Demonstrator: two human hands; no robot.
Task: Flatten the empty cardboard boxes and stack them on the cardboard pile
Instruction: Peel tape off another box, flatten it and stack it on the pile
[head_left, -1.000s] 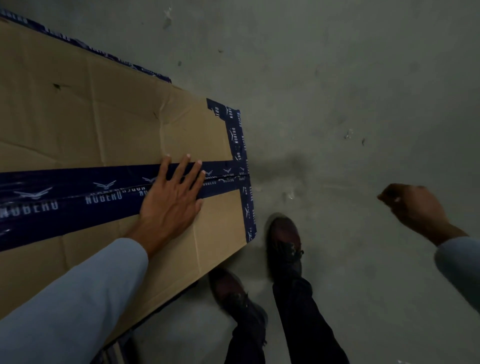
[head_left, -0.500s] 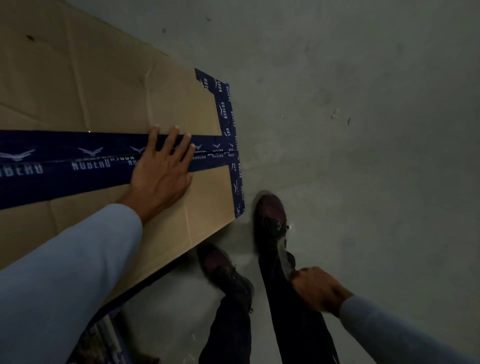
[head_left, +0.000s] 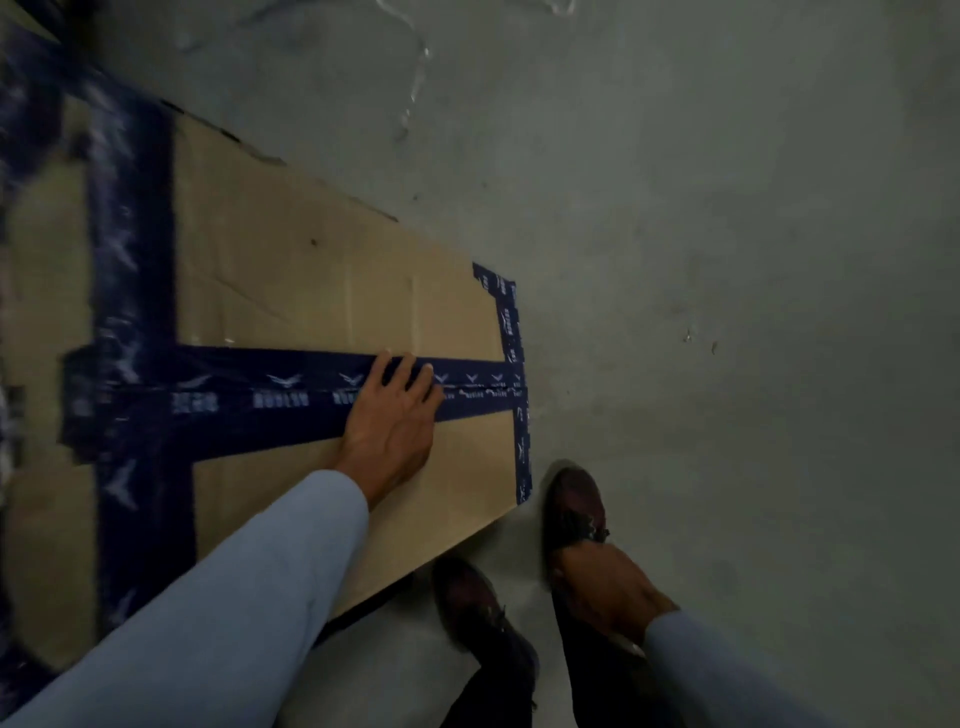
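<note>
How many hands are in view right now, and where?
2. The left hand presses flat on the blue tape across the cardboard; the right hand hangs low near the right shoe.

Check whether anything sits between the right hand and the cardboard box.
Only the person's own left shoe and right shoe. The right hand hangs over that leg, apart from the cardboard box; the left hand presses on its blue tape.

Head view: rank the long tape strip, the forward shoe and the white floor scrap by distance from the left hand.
1. The tape strip, under the left hand.
2. The shoe, lower right.
3. The scrap, far top.
</note>
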